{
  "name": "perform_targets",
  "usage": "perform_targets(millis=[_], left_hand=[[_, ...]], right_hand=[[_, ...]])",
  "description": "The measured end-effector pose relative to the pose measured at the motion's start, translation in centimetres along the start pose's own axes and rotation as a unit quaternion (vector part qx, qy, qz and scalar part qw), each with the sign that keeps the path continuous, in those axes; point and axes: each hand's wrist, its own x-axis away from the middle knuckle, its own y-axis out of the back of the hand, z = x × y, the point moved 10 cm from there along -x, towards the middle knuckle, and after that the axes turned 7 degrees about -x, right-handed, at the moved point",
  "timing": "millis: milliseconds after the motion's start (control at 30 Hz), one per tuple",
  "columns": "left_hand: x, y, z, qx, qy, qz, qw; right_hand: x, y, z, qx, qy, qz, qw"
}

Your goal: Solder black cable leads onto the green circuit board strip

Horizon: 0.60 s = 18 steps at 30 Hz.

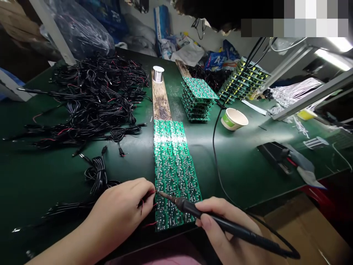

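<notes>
A long panel of green circuit boards (176, 165) lies on the table in front of me, dotted with solder joints. My left hand (127, 206) is closed at the panel's left edge, pinching a thin red and black wire (142, 207). In my right hand (226, 232) is a black soldering iron (190, 207), gripped like a pen. Its tip meets the board's left edge beside the pinched wire end. Another red wire (150, 223) sits at the near left corner of the panel. A coiled black cable (96, 173) lies beyond my left hand.
Black cables (96, 92) are heaped at the left. Behind the panel, a solder spool (158, 74) stands on a scorched wooden strip (160, 97). Stacked boards (198, 97), a paper bowl (234, 119) and a dark tool stand (274, 157) are to the right. The iron's cord (214, 143) crosses the table.
</notes>
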Motion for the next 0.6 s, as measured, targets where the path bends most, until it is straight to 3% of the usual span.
perform_targets(millis=[300,600], left_hand=[[0.1,0.1,0.1,-0.011,0.002,-0.001,1.000],[0.1,0.3,-0.1,-0.009,-0.004,-0.021,1.000]], right_hand=[[-0.3,-0.4,0.8,-0.028,0.035,0.032,0.998],[0.4,0.5,-0.5,-0.016,0.001,0.029,0.999]])
